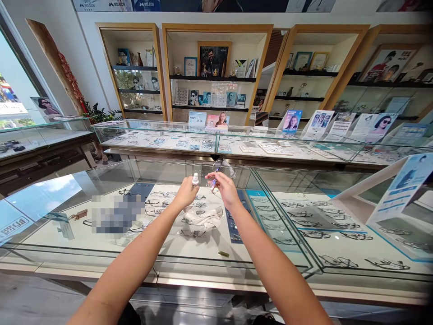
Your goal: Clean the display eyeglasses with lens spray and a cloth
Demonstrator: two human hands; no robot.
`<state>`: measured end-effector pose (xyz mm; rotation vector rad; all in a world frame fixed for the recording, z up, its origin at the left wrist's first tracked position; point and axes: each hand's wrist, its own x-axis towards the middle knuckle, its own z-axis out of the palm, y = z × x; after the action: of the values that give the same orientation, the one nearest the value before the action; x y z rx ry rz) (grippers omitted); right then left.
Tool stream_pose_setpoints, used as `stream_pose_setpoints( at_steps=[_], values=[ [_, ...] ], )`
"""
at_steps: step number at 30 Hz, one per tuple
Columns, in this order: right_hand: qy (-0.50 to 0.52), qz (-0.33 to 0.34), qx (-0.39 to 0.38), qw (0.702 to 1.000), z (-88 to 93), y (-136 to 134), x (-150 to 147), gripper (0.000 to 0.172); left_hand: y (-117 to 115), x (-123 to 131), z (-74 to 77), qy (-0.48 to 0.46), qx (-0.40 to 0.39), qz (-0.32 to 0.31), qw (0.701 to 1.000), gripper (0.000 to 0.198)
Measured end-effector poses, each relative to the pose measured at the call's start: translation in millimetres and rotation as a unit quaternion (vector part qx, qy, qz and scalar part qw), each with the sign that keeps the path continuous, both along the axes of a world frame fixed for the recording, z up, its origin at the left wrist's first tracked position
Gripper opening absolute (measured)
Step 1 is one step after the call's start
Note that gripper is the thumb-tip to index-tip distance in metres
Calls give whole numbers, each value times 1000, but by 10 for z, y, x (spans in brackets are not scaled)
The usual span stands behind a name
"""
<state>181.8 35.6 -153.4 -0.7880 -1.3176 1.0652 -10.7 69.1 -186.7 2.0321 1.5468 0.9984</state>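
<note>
My left hand (186,193) is closed around a small spray bottle (195,178) with a white nozzle, held upright over the glass counter. Close beside it, my right hand (223,186) pinches a pair of eyeglasses (211,182), whose lens shows a purple-blue sheen. The glasses are tilted, and part of the frame is hidden by my fingers. Below my hands, a crumpled whitish cloth (204,218) lies on the counter. Just in front of the cloth is a pair of glasses (192,233); whether it lies on the glass or under it I cannot tell.
Rows of spectacle frames (158,202) fill the display counter. A small gold-green object (223,254) lies near the front edge. A white display stand (399,189) rises at the right. Behind runs another glass showcase (169,141), with wooden-framed shelves (216,77) on the wall.
</note>
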Motion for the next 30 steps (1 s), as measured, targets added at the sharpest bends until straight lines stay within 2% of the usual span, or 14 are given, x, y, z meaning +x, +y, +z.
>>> stream_pose_setpoints(
  at_steps=[10,17,19,21,23,25,27,30],
  values=[
    [4,3,-4,1000,-21,14,-4,38,13,-81,-31,78,-16,70,994,25],
    [8,4,-8,1000,14,-14,-11,40,-32,-55,33,79,-36,68,994,40],
    [9,6,-8,1000,27,-18,-7,38,-105,-26,96,50,14,84,995,51],
    [15,4,-8,1000,37,-14,3,37,-202,2,196,0,113,133,985,59],
    [24,-2,-6,1000,46,-5,17,37,-302,19,314,-56,206,168,962,53],
    [37,-10,-6,999,60,5,35,38,-385,27,417,-104,264,146,948,39],
    [48,-22,-9,999,80,10,55,39,-443,35,477,-121,276,71,951,23],
    [67,-38,-11,997,115,10,80,38,-497,63,479,-76,189,-87,975,9]
  ],
)
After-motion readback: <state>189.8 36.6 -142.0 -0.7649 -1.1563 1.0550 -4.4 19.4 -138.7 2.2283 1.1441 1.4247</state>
